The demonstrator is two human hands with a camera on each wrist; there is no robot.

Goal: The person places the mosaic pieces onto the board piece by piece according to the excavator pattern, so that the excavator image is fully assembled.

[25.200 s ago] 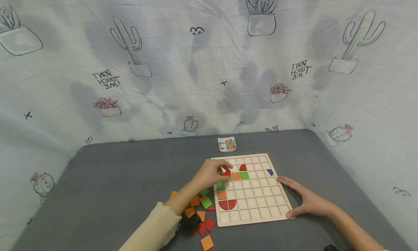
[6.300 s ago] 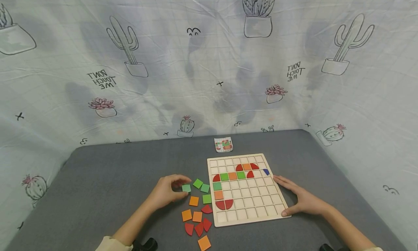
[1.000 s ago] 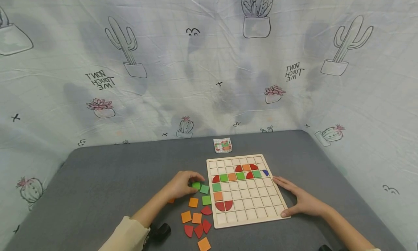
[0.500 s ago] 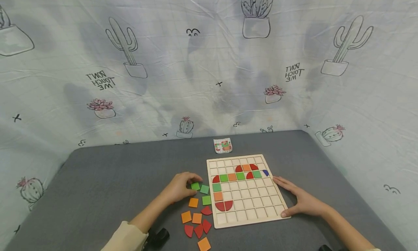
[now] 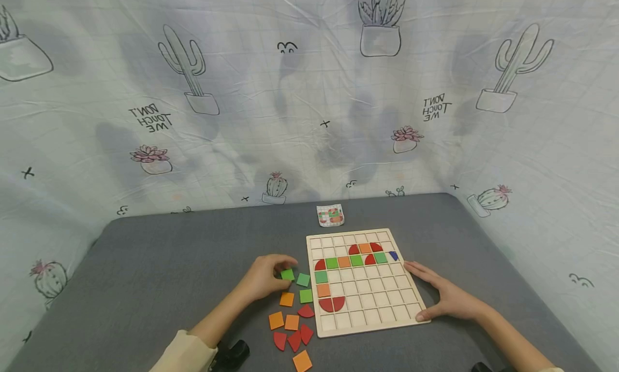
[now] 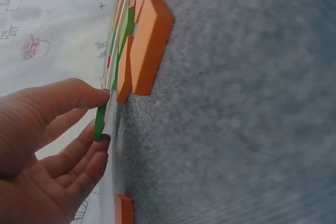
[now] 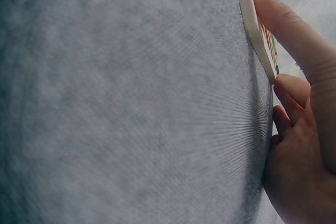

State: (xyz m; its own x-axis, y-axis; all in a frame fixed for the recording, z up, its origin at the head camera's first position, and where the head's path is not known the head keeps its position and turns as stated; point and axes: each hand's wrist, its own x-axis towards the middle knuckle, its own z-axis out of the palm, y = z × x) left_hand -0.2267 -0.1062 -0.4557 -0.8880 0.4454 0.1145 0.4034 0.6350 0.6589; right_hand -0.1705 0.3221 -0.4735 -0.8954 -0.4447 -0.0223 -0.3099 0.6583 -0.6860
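My left hand (image 5: pixel 263 278) pinches a bright green square tile (image 5: pixel 287 275) between thumb and fingertips, left of the wooden grid board (image 5: pixel 371 298). In the left wrist view the tile (image 6: pixel 100 124) shows edge-on between the fingers. My right hand (image 5: pixel 450 299) rests at the board's right side, its thumb on the near right corner and its fingers stretched along the edge. On the board sit red quarter-circle tiles (image 5: pixel 326 305), orange squares (image 5: pixel 344 262), green squares (image 5: pixel 356 260) and a small blue piece (image 5: pixel 394 256) at the right.
Loose green squares (image 5: pixel 303 279), orange squares (image 5: pixel 276 320) and red quarter-circles (image 5: pixel 280 340) lie on the grey table left of the board. Behind the board lies a small card (image 5: pixel 331 215) printed with a coloured grid pattern. A cactus-print cloth (image 5: pixel 309 92) stands around the table.
Several red, orange and green tiles have joined the board's upper rows, the latest a green square. My left hand has since taken another green square and shifted slightly left; my right hand stays at the edge.
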